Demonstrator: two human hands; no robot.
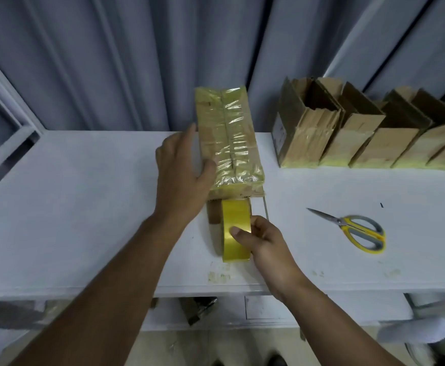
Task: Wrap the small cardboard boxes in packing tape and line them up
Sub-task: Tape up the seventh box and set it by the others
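A small cardboard box point(229, 138), covered in shiny yellowish packing tape, stands tall on the white table point(84, 207) at the centre. My left hand point(181, 170) holds its left side, thumb pressed on the taped front face. Just in front of the box a yellow roll of packing tape point(236, 228) stands on edge, and my right hand point(263, 241) grips it from the right, thumb across its band. The tape appears to run from the roll up to the box's lower edge.
A row of several open-topped cardboard boxes point(348, 133) lines the back right of the table, against the grey curtain. Yellow-handled scissors point(353, 229) lie to the right of the roll. The table's front edge is near my forearms.
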